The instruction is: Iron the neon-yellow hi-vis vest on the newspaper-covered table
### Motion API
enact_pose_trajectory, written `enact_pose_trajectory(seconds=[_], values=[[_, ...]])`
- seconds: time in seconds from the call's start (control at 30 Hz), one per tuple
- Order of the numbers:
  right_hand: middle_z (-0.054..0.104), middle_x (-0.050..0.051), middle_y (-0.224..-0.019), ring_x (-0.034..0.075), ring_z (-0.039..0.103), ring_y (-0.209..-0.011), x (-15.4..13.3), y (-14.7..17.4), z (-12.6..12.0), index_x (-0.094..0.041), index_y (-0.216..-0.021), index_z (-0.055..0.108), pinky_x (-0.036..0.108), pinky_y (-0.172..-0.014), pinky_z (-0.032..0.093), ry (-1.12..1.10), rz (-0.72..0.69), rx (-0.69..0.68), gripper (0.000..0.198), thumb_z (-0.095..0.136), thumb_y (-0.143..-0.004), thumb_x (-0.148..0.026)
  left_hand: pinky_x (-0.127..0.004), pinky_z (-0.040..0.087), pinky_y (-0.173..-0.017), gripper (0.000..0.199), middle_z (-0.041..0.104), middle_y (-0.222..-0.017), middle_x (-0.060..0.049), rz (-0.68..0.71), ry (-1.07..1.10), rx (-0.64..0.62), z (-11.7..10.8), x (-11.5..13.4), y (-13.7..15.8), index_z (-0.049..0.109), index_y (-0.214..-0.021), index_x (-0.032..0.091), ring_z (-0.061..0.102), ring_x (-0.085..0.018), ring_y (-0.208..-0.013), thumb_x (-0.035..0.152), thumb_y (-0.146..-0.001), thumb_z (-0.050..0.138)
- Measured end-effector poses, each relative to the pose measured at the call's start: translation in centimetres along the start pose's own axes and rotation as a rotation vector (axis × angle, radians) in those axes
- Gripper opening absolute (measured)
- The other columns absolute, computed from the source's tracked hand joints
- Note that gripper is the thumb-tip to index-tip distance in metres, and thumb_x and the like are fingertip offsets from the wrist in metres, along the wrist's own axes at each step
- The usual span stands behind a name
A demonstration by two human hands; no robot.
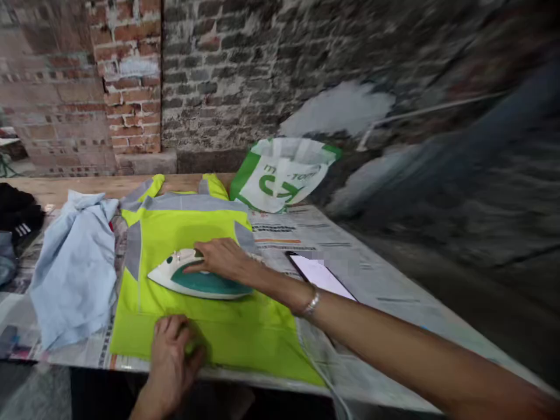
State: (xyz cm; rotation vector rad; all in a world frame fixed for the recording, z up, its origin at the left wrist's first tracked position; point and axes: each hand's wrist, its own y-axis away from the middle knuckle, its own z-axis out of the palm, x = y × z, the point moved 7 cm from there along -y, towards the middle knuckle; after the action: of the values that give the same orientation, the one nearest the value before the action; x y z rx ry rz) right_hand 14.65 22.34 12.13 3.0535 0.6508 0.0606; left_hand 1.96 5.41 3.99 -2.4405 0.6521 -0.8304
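Note:
A neon yellow shirt with grey panels (175,230) lies spread out, its sleeves pointing away from me. My right hand (225,259) is wrapped around the handle of a white and teal clothes iron (196,280). The iron stands on the middle of the shirt, its tip pointing left. Near the shirt's lower hem, my left hand (172,350) rests on the fabric with bent fingers, the thumb apart from them. I see nothing held in it. The iron's white cord (321,367) runs down under my right forearm towards the front edge.
Newspaper (385,280) covers the wooden table. Left of the shirt lies a crumpled light blue garment (79,274), with dark clothes (17,216) beyond it. A phone with a lit screen (324,274) lies to the right. A green and white plastic bag (284,175) stands behind, before a brick wall (219,76).

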Motion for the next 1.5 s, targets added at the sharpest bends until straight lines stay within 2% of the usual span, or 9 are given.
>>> enact_pose_trajectory(seconds=[0.13, 0.37, 0.53, 0.7, 0.93, 1.1, 1.27, 1.4, 1.5], values=[[0.080, 0.016, -0.103, 0.032, 0.074, -0.105, 2.2, -5.2, -0.4, -0.021, -0.107, 0.075, 0.033, -0.080, 0.049, -0.004, 0.073, 0.048, 0.069, 0.050, -0.088, -0.082, -0.039, 0.049, -0.080, 0.031, 0.068, -0.108, -0.005, -0.016, -0.014, -0.044, -0.1, 0.5, 0.4, 0.063, -0.103, 0.023, 0.062, -0.025, -0.095, 0.008, -0.078, 0.074], [0.075, 0.021, -0.119, 0.034, 0.068, -0.115, 7.1, -17.1, -0.3, -0.016, -0.118, 0.075, 0.037, -0.090, 0.049, -0.018, 0.168, 0.099, 0.078, 0.052, -0.086, -0.083, -0.039, 0.051, -0.081, 0.023, 0.069, -0.109, -0.006, 0.003, -0.020, -0.045, 0.6, -0.5, -0.4, 0.062, -0.100, 0.024, 0.063, -0.025, -0.093, 0.014, -0.081, 0.070], [0.073, 0.022, -0.124, 0.037, 0.066, -0.119, 8.6, -19.9, -0.7, -0.015, -0.122, 0.074, 0.040, -0.092, 0.049, -0.058, 0.185, 0.118, 0.078, 0.056, -0.084, -0.081, -0.039, 0.050, -0.080, 0.020, 0.069, -0.109, -0.005, 0.010, -0.017, -0.028, 0.5, -0.6, -0.6, 0.062, -0.100, 0.024, 0.063, -0.024, -0.092, 0.015, -0.083, 0.067], [0.078, 0.017, -0.113, 0.036, 0.070, -0.110, 6.6, -16.3, -0.7, -0.019, -0.104, 0.078, 0.036, -0.081, 0.049, -0.045, 0.041, 0.037, 0.074, 0.058, -0.079, -0.086, -0.039, 0.050, -0.081, 0.020, 0.069, -0.107, -0.005, -0.009, -0.036, -0.028, 0.6, -0.7, -0.4, 0.062, -0.098, 0.024, 0.064, -0.024, -0.092, 0.013, -0.082, 0.067], [0.080, 0.011, -0.092, 0.029, 0.075, -0.095, 1.6, -3.6, -0.5, -0.024, -0.095, 0.076, 0.030, -0.072, 0.046, -0.048, -0.068, -0.019, 0.066, 0.058, -0.079, -0.086, -0.038, 0.051, -0.080, 0.021, 0.069, -0.107, -0.007, 0.033, -0.046, 0.021, 0.0, -0.7, -0.3, 0.063, -0.103, 0.024, 0.065, -0.024, -0.093, 0.014, -0.084, 0.064], [0.081, 0.012, -0.089, 0.030, 0.076, -0.090, -0.4, 2.6, -1.0, -0.022, -0.097, 0.076, 0.030, -0.070, 0.046, -0.073, -0.054, -0.038, 0.066, 0.056, -0.084, -0.083, -0.038, 0.049, -0.078, 0.021, 0.069, -0.098, -0.004, 0.145, -0.053, 0.006, 1.9, 2.1, -1.4, 0.060, -0.090, 0.024, 0.064, -0.024, -0.086, 0.006, -0.079, 0.061], [0.081, 0.013, -0.093, 0.031, 0.077, -0.093, -0.2, 3.2, -1.2, -0.020, -0.104, 0.076, 0.032, -0.072, 0.047, -0.081, -0.087, 0.004, 0.070, 0.053, -0.085, -0.084, -0.037, 0.048, -0.074, 0.027, 0.069, -0.099, -0.003, 0.224, 0.006, -0.056, 5.7, 5.0, -2.8, 0.062, -0.099, 0.024, 0.063, -0.023, -0.084, 0.007, -0.077, 0.061], [0.081, 0.012, -0.097, 0.032, 0.076, -0.096, 1.7, 1.3, -1.0, -0.021, -0.107, 0.075, 0.032, -0.073, 0.047, -0.081, -0.088, 0.021, 0.070, 0.055, -0.083, -0.084, -0.038, 0.049, -0.077, 0.026, 0.069, -0.104, -0.005, 0.196, 0.038, -0.143, 7.1, 4.6, -2.7, 0.062, -0.103, 0.024, 0.063, -0.023, -0.088, 0.009, -0.082, 0.060], [0.081, 0.012, -0.100, 0.031, 0.075, -0.100, 4.4, -1.8, -1.0, -0.022, -0.107, 0.074, 0.032, -0.075, 0.047, -0.077, -0.042, 0.022, 0.069, 0.055, -0.083, -0.084, -0.039, 0.050, -0.077, 0.023, 0.070, -0.104, -0.006, 0.194, 0.041, -0.103, 7.5, 4.1, -2.1, 0.063, -0.105, 0.024, 0.063, -0.024, -0.088, 0.015, -0.084, 0.060]])
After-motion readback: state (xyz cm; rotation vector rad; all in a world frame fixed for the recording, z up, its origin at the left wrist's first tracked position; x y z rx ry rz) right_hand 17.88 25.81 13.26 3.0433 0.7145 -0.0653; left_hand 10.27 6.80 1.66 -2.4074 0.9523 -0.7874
